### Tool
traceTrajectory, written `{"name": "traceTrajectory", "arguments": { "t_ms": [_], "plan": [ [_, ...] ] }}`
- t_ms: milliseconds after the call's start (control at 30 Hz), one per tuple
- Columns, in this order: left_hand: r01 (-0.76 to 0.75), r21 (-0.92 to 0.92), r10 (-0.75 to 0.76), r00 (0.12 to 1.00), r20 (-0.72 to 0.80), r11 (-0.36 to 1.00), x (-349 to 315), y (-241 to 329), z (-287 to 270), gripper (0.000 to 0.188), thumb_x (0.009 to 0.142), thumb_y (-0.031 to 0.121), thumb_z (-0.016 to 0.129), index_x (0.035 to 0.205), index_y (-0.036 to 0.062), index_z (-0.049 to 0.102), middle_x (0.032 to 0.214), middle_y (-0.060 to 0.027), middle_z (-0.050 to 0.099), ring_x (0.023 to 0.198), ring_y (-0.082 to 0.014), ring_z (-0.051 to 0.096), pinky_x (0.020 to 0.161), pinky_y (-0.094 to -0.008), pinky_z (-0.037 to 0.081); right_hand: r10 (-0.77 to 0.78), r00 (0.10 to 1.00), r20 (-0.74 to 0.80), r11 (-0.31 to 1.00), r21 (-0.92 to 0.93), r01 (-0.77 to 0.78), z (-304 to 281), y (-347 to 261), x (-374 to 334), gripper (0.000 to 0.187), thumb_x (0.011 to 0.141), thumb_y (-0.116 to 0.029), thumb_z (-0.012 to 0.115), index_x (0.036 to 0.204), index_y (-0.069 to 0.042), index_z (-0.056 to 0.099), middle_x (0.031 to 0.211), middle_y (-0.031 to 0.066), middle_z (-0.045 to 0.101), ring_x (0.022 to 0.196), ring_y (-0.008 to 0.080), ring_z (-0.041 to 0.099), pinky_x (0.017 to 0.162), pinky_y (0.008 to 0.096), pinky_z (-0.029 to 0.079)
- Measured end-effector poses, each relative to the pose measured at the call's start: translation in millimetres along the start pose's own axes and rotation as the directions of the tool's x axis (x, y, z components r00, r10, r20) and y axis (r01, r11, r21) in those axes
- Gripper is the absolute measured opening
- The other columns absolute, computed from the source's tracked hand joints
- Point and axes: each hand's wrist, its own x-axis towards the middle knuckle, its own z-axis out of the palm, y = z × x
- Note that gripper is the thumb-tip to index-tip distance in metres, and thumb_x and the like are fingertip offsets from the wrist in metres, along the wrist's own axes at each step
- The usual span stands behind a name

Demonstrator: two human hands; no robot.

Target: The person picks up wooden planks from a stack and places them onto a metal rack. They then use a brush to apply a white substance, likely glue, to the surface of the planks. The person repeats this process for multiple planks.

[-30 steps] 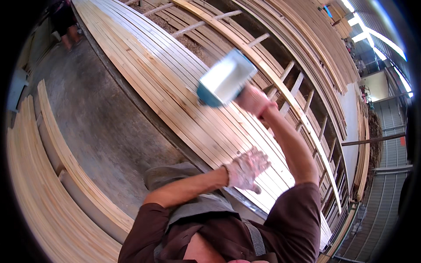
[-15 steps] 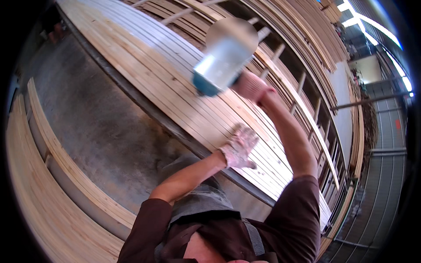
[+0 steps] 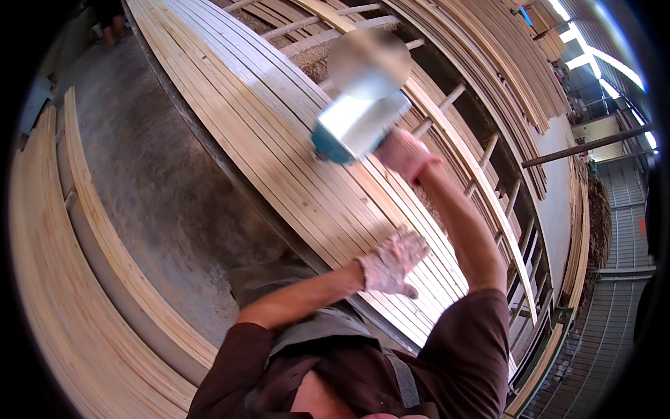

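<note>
A row of long pale wooden strips (image 3: 279,164) lies side by side, running from the far left toward my body on the right. My left hand (image 3: 396,262), in a stained glove, rests with fingers stretched out over the near strips. Farther out, my right hand (image 3: 405,153) wears a pink knit glove. It is closed round the side of a box-shaped tool (image 3: 359,126) with a shiny silver body and a teal lower end. The tool is over the strips; whether it touches them I cannot tell. A round blurred patch hides its far end, and its grip is covered by my hand.
A rack with wooden crossbars (image 3: 453,98) and stacked boards runs along the far side. More long boards (image 3: 63,279) lie at the left, across a strip of concrete floor (image 3: 132,174). Another person's legs (image 3: 112,28) show at the upper left.
The view has shifted, so the strips and rack sit differently. Both hands appear slightly lower in the picture. The right hand keeps hold of the box-shaped tool, and the left stays spread.
</note>
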Motion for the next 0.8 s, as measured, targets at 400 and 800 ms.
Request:
{"name": "traceTrajectory", "arguments": {
  "t_ms": [400,800],
  "plan": [
    [0.018,-0.08,-0.024,0.996,-0.08,0.997,84.2,210.9,145.8,0.114,0.083,0.085,0.041,0.156,-0.0013,0.03,0.161,-0.0208,0.033,0.153,-0.034,0.021,0.125,-0.0529,0.009,-0.075,0.991,0.113,0.91,-0.399,0.114,50.4,67.8,-295.4,0.025,0.093,-0.013,0.058,0.114,-0.008,0.068,0.11,0.0084,0.07,0.1,0.0224,0.068,0.091,0.0369,0.055],
    [0.29,0.055,-0.278,0.946,-0.167,0.955,139.5,337.8,193.8,0.103,0.086,0.079,0.048,0.149,-0.0028,0.041,0.153,-0.0207,0.044,0.148,-0.034,0.032,0.124,-0.0512,0.016,0.296,0.947,0.127,0.889,0.326,-0.322,38.5,45.5,-432.4,0.04,0.094,-0.027,0.058,0.112,0.008,0.065,0.098,0.0236,0.072,0.084,0.031,0.074,0.067,0.0432,0.06]
  ]
}}
